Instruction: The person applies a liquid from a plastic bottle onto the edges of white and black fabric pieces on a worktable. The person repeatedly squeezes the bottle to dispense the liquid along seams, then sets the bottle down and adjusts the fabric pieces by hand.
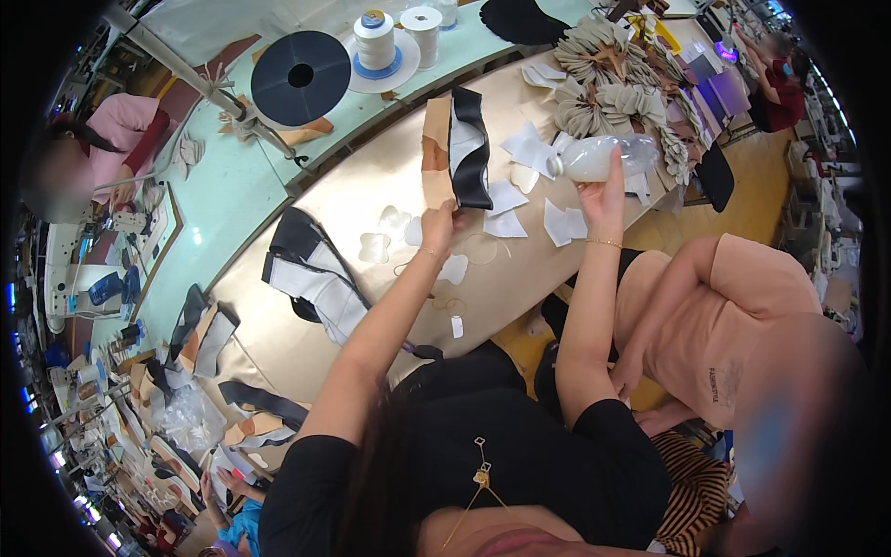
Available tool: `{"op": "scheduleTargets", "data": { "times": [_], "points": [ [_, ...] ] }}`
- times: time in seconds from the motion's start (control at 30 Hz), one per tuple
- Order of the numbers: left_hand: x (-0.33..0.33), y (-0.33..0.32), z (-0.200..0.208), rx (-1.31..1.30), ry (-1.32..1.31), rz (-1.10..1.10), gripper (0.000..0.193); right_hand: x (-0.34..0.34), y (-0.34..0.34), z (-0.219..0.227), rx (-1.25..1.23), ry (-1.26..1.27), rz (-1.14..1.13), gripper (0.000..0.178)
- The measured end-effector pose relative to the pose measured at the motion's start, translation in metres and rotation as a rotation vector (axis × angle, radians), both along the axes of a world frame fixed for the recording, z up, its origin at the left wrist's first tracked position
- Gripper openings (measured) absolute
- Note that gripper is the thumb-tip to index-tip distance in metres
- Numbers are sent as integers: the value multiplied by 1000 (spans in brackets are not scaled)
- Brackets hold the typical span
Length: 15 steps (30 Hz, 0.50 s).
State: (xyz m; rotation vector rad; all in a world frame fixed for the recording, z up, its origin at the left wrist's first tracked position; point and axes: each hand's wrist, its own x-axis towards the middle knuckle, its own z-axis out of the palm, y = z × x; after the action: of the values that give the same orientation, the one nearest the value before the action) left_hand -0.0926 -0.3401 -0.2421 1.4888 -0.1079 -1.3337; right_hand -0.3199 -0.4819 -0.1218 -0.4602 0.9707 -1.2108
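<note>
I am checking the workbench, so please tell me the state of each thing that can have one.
Plastic bottle: held up in the right hand, lying sideways, partly filled with white liquid.
Black strip bundle: lying on the bench, the left hand at its lower end.
White thread cones: upright.
Black disc: lying flat.
White cut pieces: scattered loose.

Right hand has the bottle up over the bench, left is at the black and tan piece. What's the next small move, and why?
Probably set the clear plastic bottle down on a bare part of the worktable: the right hand holds it raised over white cut pieces, while the left hand alone grips the black and tan piece.
</note>
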Motion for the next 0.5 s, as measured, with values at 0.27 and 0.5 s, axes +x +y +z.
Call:
{"op": "scheduleTargets", "data": {
  "times": [0.27, 0.5],
  "points": [
    [107, -14, 153, -539, -783, -275, 29, 50, 26, 79, -363, 56, 595, 75],
    [171, 92, 340, -556, -373, -564, 26, 113, 73, 154, -587, 205, 1231, 89]
  ]
}}
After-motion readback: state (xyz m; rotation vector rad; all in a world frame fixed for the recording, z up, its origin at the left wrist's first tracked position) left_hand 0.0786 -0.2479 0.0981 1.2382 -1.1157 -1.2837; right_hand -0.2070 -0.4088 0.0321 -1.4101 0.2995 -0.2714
